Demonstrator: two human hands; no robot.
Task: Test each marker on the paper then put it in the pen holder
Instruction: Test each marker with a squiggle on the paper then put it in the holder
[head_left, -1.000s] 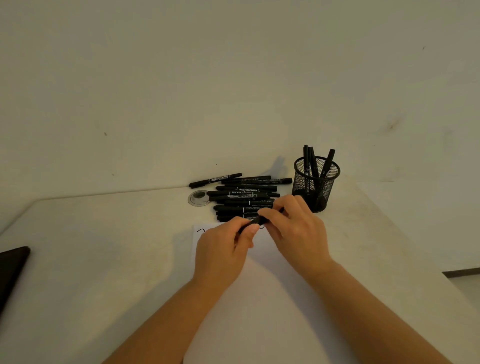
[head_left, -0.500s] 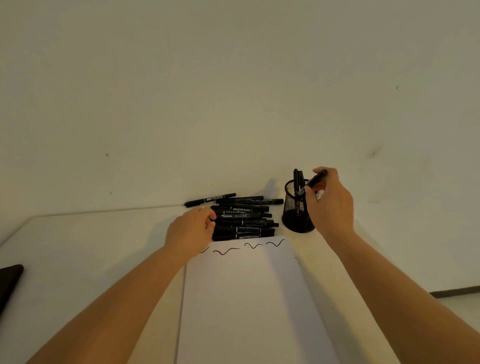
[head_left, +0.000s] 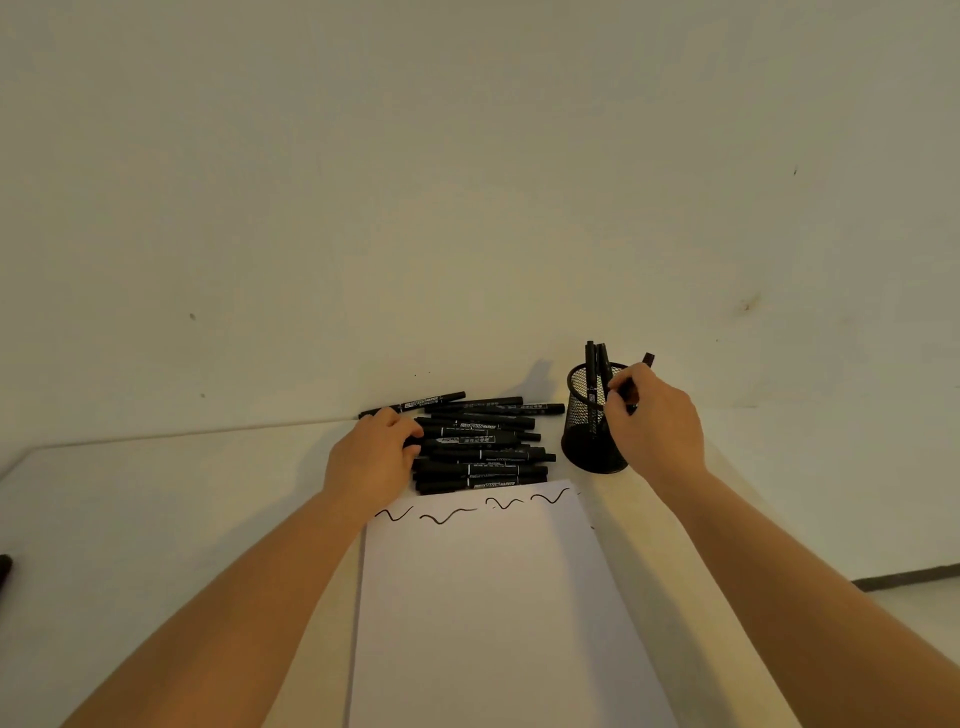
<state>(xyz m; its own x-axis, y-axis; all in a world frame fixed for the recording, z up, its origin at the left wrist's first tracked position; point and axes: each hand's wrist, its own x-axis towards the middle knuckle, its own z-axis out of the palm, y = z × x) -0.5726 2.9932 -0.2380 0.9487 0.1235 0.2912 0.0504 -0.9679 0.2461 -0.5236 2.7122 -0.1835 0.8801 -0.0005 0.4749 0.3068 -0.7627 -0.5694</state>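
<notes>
With the right hand (head_left: 655, 423) pinching a tested marker (head_left: 642, 370) over the mesh pen holder (head_left: 589, 441), a tilted release may tip the holder, while the left hand (head_left: 375, 457) curls onto the marker pile (head_left: 480, 447).

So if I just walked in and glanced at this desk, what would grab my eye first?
Probably the heap of black markers at the far edge of the table, with the left hand resting on its left end. Right of it, the right hand holds a marker at the rim of a black mesh pen holder. Nearer you lies white paper with four black squiggles along its far edge.
</notes>
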